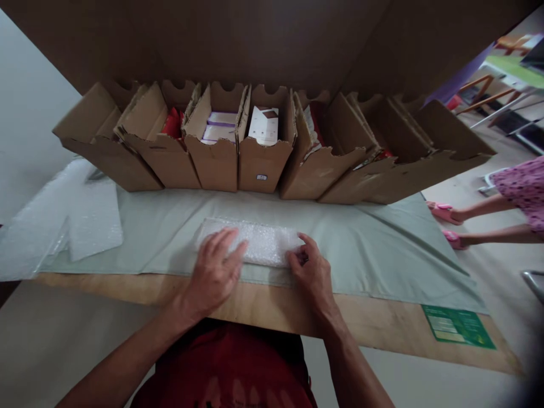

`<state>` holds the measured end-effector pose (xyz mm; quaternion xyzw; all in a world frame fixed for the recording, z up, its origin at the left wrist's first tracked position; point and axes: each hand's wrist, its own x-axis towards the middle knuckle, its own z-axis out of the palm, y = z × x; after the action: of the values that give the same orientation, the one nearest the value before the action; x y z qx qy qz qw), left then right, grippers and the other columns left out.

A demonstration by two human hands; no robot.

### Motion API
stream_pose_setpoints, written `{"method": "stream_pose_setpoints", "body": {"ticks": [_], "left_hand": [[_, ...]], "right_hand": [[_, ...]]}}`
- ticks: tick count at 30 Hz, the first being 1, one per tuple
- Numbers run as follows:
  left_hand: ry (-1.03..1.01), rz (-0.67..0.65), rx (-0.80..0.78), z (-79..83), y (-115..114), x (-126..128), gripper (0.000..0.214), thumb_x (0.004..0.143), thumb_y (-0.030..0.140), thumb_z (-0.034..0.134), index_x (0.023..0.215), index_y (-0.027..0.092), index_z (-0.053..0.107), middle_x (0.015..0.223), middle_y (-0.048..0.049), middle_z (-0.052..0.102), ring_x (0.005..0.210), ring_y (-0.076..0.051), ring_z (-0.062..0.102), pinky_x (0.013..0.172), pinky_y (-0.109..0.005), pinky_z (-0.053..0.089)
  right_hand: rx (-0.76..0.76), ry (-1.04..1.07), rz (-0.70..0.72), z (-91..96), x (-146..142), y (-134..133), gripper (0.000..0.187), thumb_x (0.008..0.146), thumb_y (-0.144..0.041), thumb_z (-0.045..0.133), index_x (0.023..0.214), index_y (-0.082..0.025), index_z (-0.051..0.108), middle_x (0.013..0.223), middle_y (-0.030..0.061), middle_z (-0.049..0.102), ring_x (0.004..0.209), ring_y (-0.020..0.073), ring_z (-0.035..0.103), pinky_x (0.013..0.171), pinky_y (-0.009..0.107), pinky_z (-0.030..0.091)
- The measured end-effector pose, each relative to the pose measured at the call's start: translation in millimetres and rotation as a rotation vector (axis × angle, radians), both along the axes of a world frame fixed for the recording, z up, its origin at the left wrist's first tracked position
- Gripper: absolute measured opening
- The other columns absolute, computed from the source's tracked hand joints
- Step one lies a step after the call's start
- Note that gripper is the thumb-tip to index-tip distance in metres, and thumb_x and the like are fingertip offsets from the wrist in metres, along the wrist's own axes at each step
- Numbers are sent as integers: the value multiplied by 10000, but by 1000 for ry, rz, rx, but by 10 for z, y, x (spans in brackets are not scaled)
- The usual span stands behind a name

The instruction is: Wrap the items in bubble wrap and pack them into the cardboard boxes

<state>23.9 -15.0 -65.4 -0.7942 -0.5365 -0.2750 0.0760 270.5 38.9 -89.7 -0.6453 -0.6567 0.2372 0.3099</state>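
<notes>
Two bare hands at a bubble-wrapped bundle (267, 243)

Nearest, on this side of the bundle, are a red garment (225, 368) and the table's bare wooden edge (263, 309). The bundle lies flat on a pale green cloth (365, 249). The left hand (217, 272) rests over its left end, palm down, fingers loosely spread, gripping nothing. The right hand (313, 272) is half curled at its right end, thumb and forefinger apart; I cannot tell whether it pinches the wrap.

The bundle looks light, its outside soft and rather slippery; the contents are unclear, so stiffness and fragility are uncertain. Both short ends seem the best hold, with light pressure to spare the bubbles.

Left of the bundle lie loose bubble-wrap sheets (93, 215). Beyond it stands a row of open cardboard bins (212, 164), some holding packets. Far right of it, another person's patterned pink clothing (521, 187) shows.
</notes>
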Motion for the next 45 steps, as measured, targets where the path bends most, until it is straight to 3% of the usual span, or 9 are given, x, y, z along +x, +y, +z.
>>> {"method": "stream_pose_setpoints", "body": {"ticks": [7, 10, 18, 26, 32, 36, 39, 42, 45], "left_hand": [[156, -97, -437, -230, 33, 152, 481, 1019, 416, 521, 1472, 254, 515, 1594, -140, 457, 1502, -365, 353, 1198, -721, 187], [161, -101, -453, -273, 39, 126, 507, 1027, 447, 500, 1497, 258, 491, 1616, -137, 427, 1521, -364, 321, 1205, -727, 160], [129, -113, -403, -301, 43, 86, 481, 1009, 416, 541, 1465, 265, 524, 1603, -126, 449, 1509, -354, 350, 1207, -722, 187], [3, -159, -246, -103, -253, 138, 514, 912, 270, 649, 1407, 164, 556, 1508, -157, 550, 1485, -352, 378, 1229, -684, 211], [-127, -152, -220, -180, -473, 373, 384, 898, 79, 545, 1235, 211, 674, 1385, -100, 659, 1443, -317, 447, 1220, -705, 214], [-402, -93, -165, -204, -501, 239, 355, 953, 94, 496, 1179, 263, 711, 1363, -90, 657, 1427, -289, 465, 1203, -684, 274], [-625, -132, -197, -183, -537, 116, 316, 991, 150, 495, 1192, 254, 715, 1387, -123, 609, 1414, -280, 472, 1157, -602, 401], [-755, -158, -239, -186, -581, 56, 279, 1000, 187, 513, 1178, 244, 721, 1276, -123, 653, 1377, -277, 510, 1148, -557, 427], [-820, -129, -274, -202, -627, 40, 246, 1006, 218, 512, 1140, 223, 719, 1123, -93, 726, 1252, -256, 619, 1186, -544, 388]], "right_hand": [[87, 6, 3, -15, 118, -46, 492, 880, -404, 519, 1296, -149, 586, 1001, 107, 719, 707, 197, 651, 708, 348, 527], [109, -62, -15, -31, 205, 0, 510, 890, -459, 536, 1301, -162, 582, 1138, 141, 707, 742, 208, 660, 712, 363, 526], [-78, -270, 54, 57, 74, 180, 632, 840, -414, 569, 1405, -132, 552, 771, 55, 684, 687, 237, 638, 630, 319, 425], [-180, 178, 60, 126, 57, -472, 751, 883, -506, 566, 1490, -88, 426, 659, -12, 610, 560, 185, 574, 567, 306, 460], [-174, 554, 93, 61, -26, -975, 663, 965, -460, 580, 1532, -225, 330, 811, 5, 670, 582, 166, 635, 520, 288, 532], [73, 396, 110, 52, 211, -1027, 622, 962, -380, 624, 1528, -297, 378, 922, 31, 698, 752, 191, 689, 704, 358, 604], [159, 209, 203, 61, 322, -911, 682, 923, -383, 684, 1537, -309, 397, 1261, 117, 676, 1047, 264, 689, 842, 433, 603], [183, 147, 390, 88, 170, -734, 775, 900, -387, 707, 1575, -314, 334, 1538, 138, 502, 1324, 313, 563, 986, 488, 556], [158, 207, 512, 117, -146, -545, 621, 919, -363, 650, 1499, -267, 448, 1442, 130, 597, 1308, 293, 581, 995, 463, 545]]}}
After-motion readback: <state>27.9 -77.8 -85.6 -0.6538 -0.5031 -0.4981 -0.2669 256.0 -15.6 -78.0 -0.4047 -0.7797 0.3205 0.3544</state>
